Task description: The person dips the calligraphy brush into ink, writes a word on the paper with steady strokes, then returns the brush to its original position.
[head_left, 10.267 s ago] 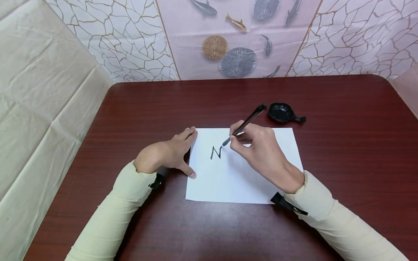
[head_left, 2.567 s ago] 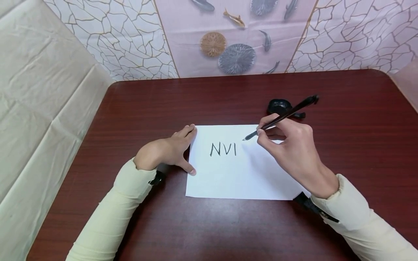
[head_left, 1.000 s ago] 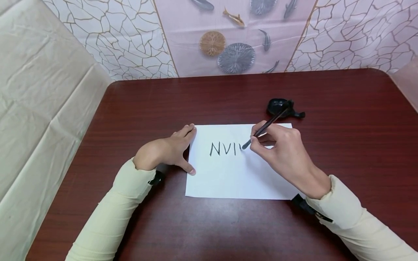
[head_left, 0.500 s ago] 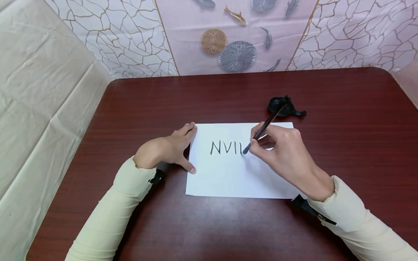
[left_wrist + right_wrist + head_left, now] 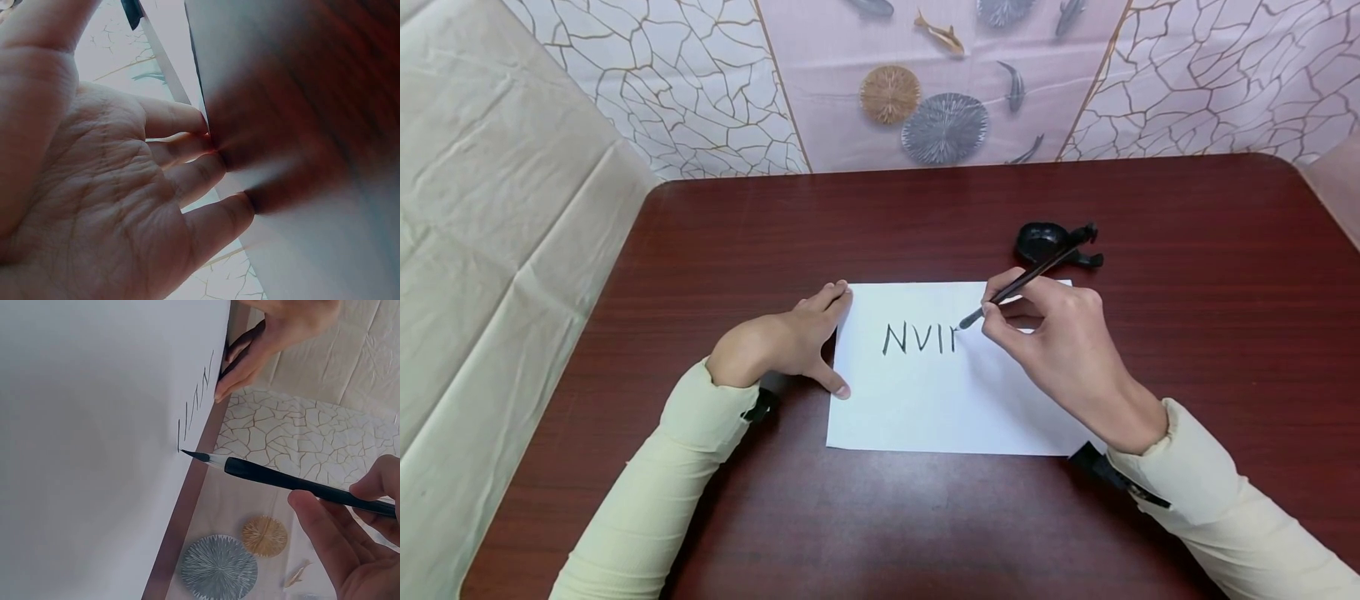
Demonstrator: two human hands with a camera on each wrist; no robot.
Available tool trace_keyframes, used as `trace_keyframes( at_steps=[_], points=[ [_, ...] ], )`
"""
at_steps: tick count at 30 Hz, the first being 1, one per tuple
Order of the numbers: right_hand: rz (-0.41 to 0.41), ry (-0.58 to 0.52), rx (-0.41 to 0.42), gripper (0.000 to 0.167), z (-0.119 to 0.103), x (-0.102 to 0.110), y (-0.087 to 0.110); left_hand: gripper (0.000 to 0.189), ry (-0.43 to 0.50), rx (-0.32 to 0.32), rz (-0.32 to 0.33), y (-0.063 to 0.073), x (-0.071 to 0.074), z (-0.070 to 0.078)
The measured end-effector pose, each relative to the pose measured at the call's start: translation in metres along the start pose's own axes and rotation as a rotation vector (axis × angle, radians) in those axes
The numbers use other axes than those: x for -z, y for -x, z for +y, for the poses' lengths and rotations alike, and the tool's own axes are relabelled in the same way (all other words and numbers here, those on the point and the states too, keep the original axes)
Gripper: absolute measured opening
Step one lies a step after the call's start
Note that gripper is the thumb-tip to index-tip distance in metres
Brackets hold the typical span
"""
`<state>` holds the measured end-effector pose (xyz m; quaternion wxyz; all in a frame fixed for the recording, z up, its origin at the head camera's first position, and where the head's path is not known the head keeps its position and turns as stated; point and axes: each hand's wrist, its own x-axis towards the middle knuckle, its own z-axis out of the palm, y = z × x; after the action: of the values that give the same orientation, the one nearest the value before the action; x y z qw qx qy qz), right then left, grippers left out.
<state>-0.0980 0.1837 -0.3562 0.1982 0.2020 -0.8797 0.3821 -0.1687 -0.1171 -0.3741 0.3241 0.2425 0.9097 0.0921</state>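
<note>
A sheet of white paper (image 5: 895,417) lies on the table, with the black letters "NVI" (image 5: 917,339) and a further upright stroke near its top. My left hand (image 5: 782,346) rests at the sheet's left edge, fingers extended and thumb spread onto the paper; the left wrist view shows its palm (image 5: 106,187) from close by. My right hand (image 5: 1060,350) pinches a dark calligraphy brush (image 5: 1024,279) between thumb and fingers. In the right wrist view the brush (image 5: 275,480) has a black, pointed tip at the upper end of the last stroke.
A small black ink dish (image 5: 1036,242) with a short handle stands behind the paper, partly covered by the brush's upper end. The reddish-brown table (image 5: 760,233) reaches back to a patterned cloth (image 5: 820,100). Pale fabric (image 5: 512,250) hangs on the left.
Ten seconds ago only an N was there; V, I and another stroke have been added. In the last half second the brush tip moved up that stroke. My left hand stayed put.
</note>
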Motion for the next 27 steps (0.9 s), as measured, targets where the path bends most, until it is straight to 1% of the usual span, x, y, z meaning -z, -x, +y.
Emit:
trace_keyframes(
  at_steps=[11, 17, 27],
  points=[
    [0.0, -0.007, 0.004, 0.022, 0.0036, -0.001, 0.0004, 0.14, -0.009, -0.007, -0.001, -0.0007, 0.0001, 0.0006],
    [-0.01, 0.009, -0.024, 0.021, 0.0035, -0.0004, -0.0006, 0.14, -0.005, -0.002, -0.004, -0.0008, 0.0, -0.0001],
    [0.003, 0.05, -0.052, 0.018, 0.0046, 0.0009, -0.002, 0.14, 0.002, -0.009, 0.0, -0.0009, -0.0002, 0.0001]
  ],
)
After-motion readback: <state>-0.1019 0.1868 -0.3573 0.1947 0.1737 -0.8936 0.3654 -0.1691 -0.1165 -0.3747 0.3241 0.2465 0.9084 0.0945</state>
